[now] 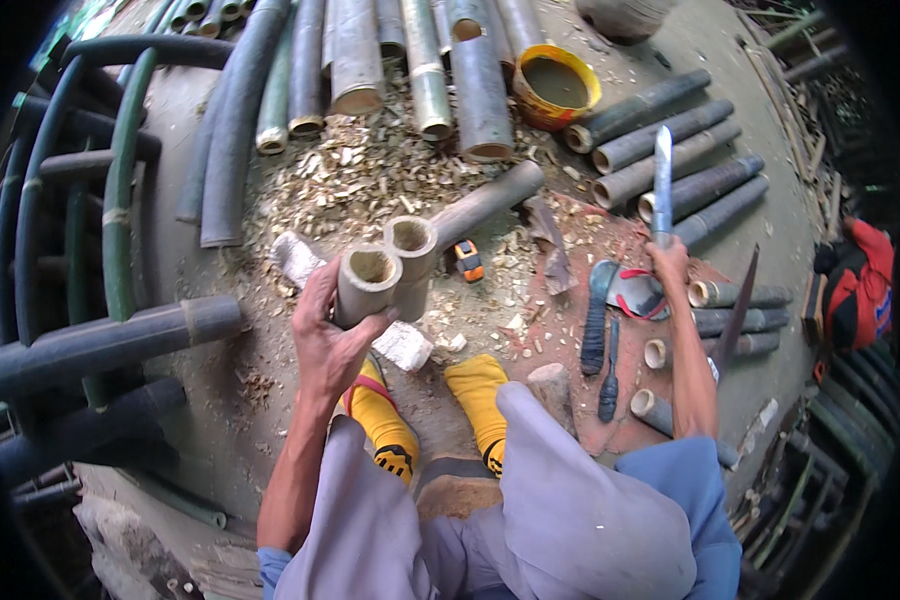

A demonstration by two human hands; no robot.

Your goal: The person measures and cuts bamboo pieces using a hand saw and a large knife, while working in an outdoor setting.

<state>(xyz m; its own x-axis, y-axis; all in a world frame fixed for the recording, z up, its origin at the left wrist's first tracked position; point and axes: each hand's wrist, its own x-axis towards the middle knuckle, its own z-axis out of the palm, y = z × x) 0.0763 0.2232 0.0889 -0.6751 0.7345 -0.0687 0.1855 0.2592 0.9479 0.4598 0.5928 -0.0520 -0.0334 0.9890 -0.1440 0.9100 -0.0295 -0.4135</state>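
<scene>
My left hand (315, 330) is wrapped around a short, thick-walled bamboo tube (363, 300), its hollow end facing up. Against it stands a second bamboo tube (416, 285); whether my fingers touch that one is hidden. A longer bamboo piece (490, 205) slants away behind them. Off to the right, my right hand (668, 260) is closed on a knife (662, 185), its long, shiny blade pointing away from me. Between the hands, an orange and black tape measure (468, 262) lies among bamboo chips (370, 175).
Bamboo poles (355, 60) line the far side; shorter tubes (670, 145) lie far right. A yellow-rimmed bucket (595, 85) holds murky liquid. Dark tools (598, 320) and a saw-like blade (738, 310) lie by my right forearm. A bamboo frame (120, 200) stands left.
</scene>
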